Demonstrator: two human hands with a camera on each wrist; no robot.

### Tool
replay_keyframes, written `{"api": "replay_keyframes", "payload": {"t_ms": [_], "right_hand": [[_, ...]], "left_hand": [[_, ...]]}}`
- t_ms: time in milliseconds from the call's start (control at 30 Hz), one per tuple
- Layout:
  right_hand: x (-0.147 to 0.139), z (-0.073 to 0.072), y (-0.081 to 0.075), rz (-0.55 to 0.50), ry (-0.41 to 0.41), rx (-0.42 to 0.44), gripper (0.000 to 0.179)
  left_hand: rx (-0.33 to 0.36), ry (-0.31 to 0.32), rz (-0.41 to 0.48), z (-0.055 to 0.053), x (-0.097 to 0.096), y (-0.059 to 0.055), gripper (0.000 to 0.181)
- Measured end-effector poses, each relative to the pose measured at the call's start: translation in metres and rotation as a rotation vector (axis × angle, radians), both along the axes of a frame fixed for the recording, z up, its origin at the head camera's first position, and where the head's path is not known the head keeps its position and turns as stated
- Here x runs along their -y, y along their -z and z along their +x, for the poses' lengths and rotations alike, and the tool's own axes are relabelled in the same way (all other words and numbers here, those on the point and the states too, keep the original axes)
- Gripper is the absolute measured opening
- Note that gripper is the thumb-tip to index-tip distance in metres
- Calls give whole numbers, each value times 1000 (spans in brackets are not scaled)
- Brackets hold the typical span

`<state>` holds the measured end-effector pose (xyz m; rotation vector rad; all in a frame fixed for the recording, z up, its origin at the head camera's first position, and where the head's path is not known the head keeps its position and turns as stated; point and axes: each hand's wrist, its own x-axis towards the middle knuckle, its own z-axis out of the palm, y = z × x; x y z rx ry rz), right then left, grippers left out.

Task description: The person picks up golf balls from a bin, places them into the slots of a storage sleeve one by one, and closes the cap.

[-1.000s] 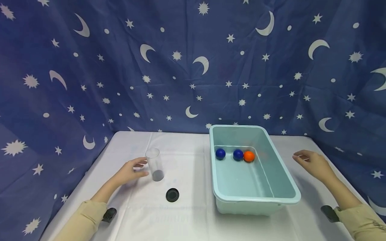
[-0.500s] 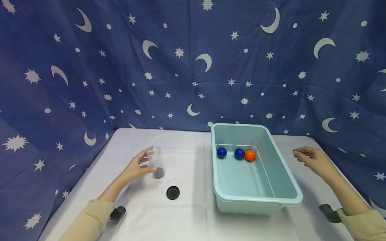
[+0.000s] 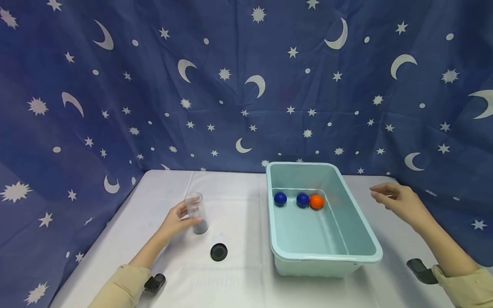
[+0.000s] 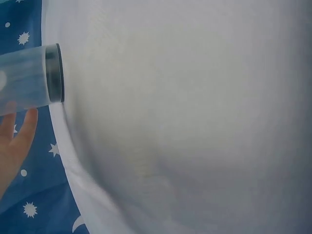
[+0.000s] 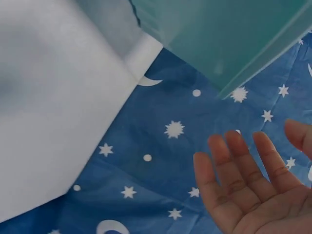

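Observation:
In the head view, my left hand [image 3: 176, 222] grips a tall clear plastic cup [image 3: 198, 209] with a dark bottom, thumb across the near side and fingers curled behind. The cup stands upright on the white table. The left wrist view shows fingertips [image 4: 30, 119] against the wall of the cup [image 4: 27, 80]. Nearer than the cup lies a round black lid [image 3: 219, 252]. My right hand [image 3: 400, 204] hovers to the right of a pale teal bin [image 3: 323, 257], holding nothing; its fingers look relaxed in the right wrist view.
Two dark blue balls [image 3: 280, 199] and one orange ball [image 3: 316, 202] lie at the far end of the bin floor. The bin's walls rise between the two hands. A blue curtain [image 3: 215, 85] with moons and stars hangs behind the white tablecloth [image 3: 231, 214].
My left hand has moved rightward from beside the cup and closed its fingers around it. The cup stays in place. The right hand has shifted only slightly, and the whole head view has bobbed.

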<state>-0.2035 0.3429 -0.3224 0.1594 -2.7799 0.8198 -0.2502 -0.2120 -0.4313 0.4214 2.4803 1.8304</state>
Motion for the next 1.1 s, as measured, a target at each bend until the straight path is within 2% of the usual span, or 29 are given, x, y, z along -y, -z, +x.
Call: {"api": "replay_keyframes", "payload": {"t_ms": [233,433,567,900,1100], "right_hand": [[14,-1,-16,25,-39,14,39],[31,-5,-34,50,-84,11,35],[45,-10,-43,63,-112,42,34],[75,-20,-54,87,-173,88,28],[94,-30,-59,141,-225,87,23]], "left_hand": [[2,-39,-8,3,2,2,60],[-16,-33,-57,3,2,2,58],[-20,-39,-81,2,1,2,57],[7,-17,-75,2,-1,2,57],[6,-14,-91,-3,-4,-5,57]]}}
